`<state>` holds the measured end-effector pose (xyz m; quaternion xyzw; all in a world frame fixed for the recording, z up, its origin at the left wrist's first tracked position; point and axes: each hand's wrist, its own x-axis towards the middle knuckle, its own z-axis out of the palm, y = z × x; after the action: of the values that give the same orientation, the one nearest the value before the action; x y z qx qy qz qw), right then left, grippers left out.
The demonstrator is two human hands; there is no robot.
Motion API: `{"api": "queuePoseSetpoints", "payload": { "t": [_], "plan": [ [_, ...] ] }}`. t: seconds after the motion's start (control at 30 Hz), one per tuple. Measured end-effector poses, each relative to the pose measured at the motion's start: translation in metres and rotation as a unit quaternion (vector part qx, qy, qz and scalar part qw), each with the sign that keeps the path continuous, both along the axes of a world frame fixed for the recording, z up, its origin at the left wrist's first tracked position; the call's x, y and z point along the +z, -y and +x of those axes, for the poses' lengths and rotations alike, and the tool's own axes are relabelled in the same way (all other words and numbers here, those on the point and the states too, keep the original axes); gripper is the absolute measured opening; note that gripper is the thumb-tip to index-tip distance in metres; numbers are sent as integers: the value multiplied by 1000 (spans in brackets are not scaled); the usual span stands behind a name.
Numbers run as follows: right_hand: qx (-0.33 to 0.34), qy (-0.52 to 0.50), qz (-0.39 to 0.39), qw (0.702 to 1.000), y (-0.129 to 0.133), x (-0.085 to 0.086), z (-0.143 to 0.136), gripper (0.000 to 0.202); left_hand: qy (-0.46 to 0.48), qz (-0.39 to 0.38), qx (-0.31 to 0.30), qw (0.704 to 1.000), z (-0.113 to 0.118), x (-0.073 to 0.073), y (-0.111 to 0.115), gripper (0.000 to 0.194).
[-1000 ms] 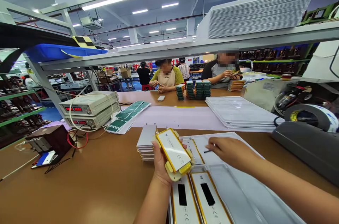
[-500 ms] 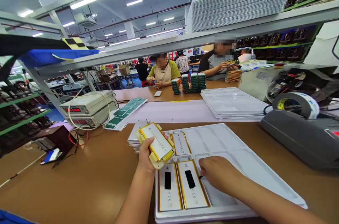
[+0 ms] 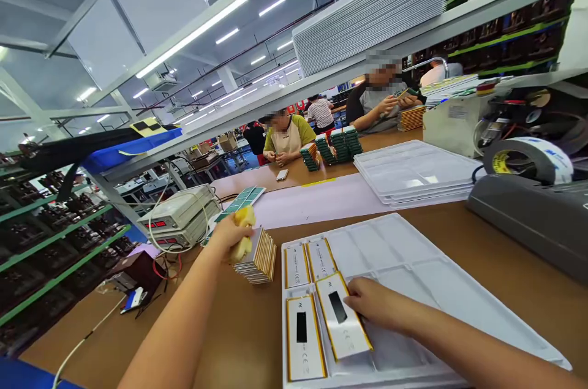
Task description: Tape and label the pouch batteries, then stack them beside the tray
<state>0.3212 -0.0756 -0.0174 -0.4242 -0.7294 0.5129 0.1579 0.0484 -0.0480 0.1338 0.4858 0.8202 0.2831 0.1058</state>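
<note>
Centrally, the right hand point(image 3: 374, 303) grips a flat white yellow-edged battery cell point(image 3: 342, 323) with a black strip, its long axis running near-to-far, tilted over the white moulded tray point(image 3: 413, 254); the left hand point(image 3: 232, 231) clasps a yellow fixture point(image 3: 243, 233).

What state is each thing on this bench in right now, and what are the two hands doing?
Left hand: gripping a yellow jig on the stack.
Stack of yellow-edged flat battery cells: leaning, on the brown bench.
Right hand: resting on a cell's edge.
White flat battery cell with black strip: tilted, askew in its slot.
White moulded plastic tray: four cells at its left end.
Grey tape dispenser: roll mounted.
</note>
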Motion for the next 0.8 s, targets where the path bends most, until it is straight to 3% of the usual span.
{"api": "queuePoseSetpoints", "payload": {
  "t": [0.07,0.23,0.47,0.7,0.8],
  "plan": [
    [-10,-14,4,1000,-6,4,6,14,-79,-32,32,996,-6,-7,-9,49],
    [-23,-42,0,999,-11,8,12,14,-134,-84,56,986,-7,-17,-23,47],
    [-18,-52,16,998,-11,5,13,14,-123,-118,54,984,7,-9,-22,37],
    [-22,-7,52,998,-21,-29,6,21,-116,34,92,988,28,1,9,34],
    [-29,-6,71,997,-32,-40,6,25,-49,146,45,987,43,-4,32,52]
  ]
}}
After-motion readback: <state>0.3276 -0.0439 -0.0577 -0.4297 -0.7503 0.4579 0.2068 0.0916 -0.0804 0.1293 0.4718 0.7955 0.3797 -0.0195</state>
